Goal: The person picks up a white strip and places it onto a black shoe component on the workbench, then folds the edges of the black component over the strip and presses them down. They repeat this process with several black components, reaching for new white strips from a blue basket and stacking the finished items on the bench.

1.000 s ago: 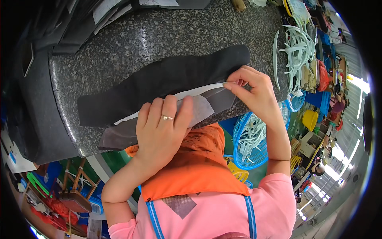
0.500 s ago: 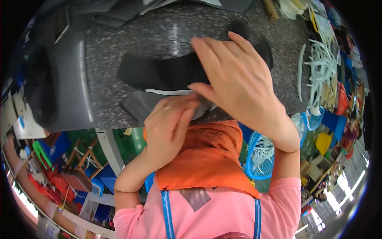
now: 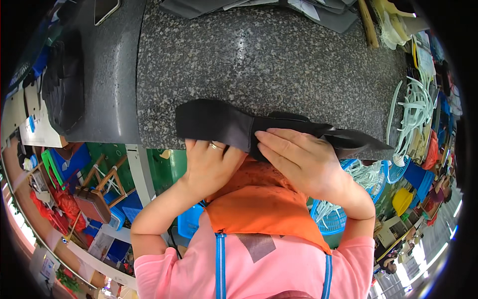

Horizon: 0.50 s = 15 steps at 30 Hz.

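Observation:
A long black piece of smooth, leather-like material (image 3: pixel 214 119) lies along the near edge of the speckled stone table, with a seam across its middle and a folded, overlapping right end. My left hand (image 3: pixel 209 162), with a ring on one finger, grips its near edge left of the seam. Its fingertips are hidden beneath the material. My right hand (image 3: pixel 303 159) lies over the piece just right of the seam, its fingers together on top and its thumb out of sight.
Dark grey cut pieces (image 3: pixel 328 15) are stacked at the far edge near a wooden stick (image 3: pixel 368 25). Pale green strips (image 3: pixel 416 109) hang at the right edge. A phone (image 3: pixel 106 10) lies at the far left. Blue baskets (image 3: pixel 331 223) holding strips stand below the table.
The black piece has come nearer to me, to the table's near edge. My left hand now has its fingers beneath it; my right hand has lowered onto it. My view has shifted.

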Each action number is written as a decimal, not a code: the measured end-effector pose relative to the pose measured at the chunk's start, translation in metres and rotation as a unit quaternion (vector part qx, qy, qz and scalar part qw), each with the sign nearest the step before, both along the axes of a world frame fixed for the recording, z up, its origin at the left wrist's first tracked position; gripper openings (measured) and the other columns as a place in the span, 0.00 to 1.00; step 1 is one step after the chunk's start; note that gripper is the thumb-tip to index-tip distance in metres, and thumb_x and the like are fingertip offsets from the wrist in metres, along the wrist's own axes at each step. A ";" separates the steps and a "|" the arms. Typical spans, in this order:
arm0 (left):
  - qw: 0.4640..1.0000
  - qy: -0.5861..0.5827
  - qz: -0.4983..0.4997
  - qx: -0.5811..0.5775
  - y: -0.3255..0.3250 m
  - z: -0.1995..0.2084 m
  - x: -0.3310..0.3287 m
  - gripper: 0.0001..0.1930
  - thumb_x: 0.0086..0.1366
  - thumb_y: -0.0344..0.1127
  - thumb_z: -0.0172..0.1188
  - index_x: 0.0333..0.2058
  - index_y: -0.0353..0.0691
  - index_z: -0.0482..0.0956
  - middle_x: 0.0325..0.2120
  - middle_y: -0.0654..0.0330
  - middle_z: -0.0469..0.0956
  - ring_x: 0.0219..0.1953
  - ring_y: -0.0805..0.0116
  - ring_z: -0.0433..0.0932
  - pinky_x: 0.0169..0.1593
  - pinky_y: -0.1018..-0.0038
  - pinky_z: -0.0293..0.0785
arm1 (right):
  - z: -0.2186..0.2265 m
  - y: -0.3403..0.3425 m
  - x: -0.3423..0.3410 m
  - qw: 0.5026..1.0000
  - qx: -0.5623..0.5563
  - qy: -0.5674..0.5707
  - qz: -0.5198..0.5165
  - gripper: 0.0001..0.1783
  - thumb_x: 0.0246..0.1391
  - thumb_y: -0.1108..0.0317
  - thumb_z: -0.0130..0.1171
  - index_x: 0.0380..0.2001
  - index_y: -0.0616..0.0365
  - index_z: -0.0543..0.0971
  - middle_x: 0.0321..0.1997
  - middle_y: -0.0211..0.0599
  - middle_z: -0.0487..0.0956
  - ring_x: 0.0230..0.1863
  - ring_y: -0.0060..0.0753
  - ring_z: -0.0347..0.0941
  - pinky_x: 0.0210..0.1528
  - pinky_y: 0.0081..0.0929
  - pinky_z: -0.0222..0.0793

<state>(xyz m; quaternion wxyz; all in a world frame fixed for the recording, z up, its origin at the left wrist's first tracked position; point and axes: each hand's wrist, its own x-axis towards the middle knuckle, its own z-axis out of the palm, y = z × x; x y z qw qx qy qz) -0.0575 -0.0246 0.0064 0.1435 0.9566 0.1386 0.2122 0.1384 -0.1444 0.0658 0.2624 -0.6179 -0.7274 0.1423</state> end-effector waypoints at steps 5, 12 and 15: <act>0.970 -0.028 0.049 -0.238 0.026 0.019 0.003 0.32 0.48 0.20 0.68 0.54 0.40 0.71 0.57 0.40 0.68 0.53 0.43 0.73 0.51 0.55 0.75 | -0.008 0.007 0.005 0.991 0.000 -0.112 0.071 0.17 0.43 0.71 0.60 0.39 0.66 0.81 0.53 0.42 0.79 0.50 0.41 0.78 0.48 0.31 0.79; 0.993 -0.008 -0.102 -0.053 0.041 0.019 0.002 0.23 0.52 0.28 0.70 0.48 0.55 0.83 0.62 0.54 0.65 0.47 0.52 0.80 0.43 0.67 0.82 | 0.001 0.019 0.000 0.982 -0.084 -0.123 0.113 0.15 0.44 0.66 0.57 0.35 0.61 0.80 0.58 0.48 0.76 0.47 0.35 0.72 0.42 0.25 0.75; 0.984 -0.024 -0.016 -0.176 0.043 0.022 0.003 0.30 0.48 0.21 0.67 0.51 0.52 0.81 0.60 0.52 0.66 0.54 0.49 0.76 0.47 0.67 0.83 | 0.006 0.023 0.003 0.981 -0.094 -0.129 0.109 0.15 0.44 0.65 0.58 0.37 0.58 0.79 0.61 0.45 0.74 0.47 0.33 0.70 0.41 0.24 0.71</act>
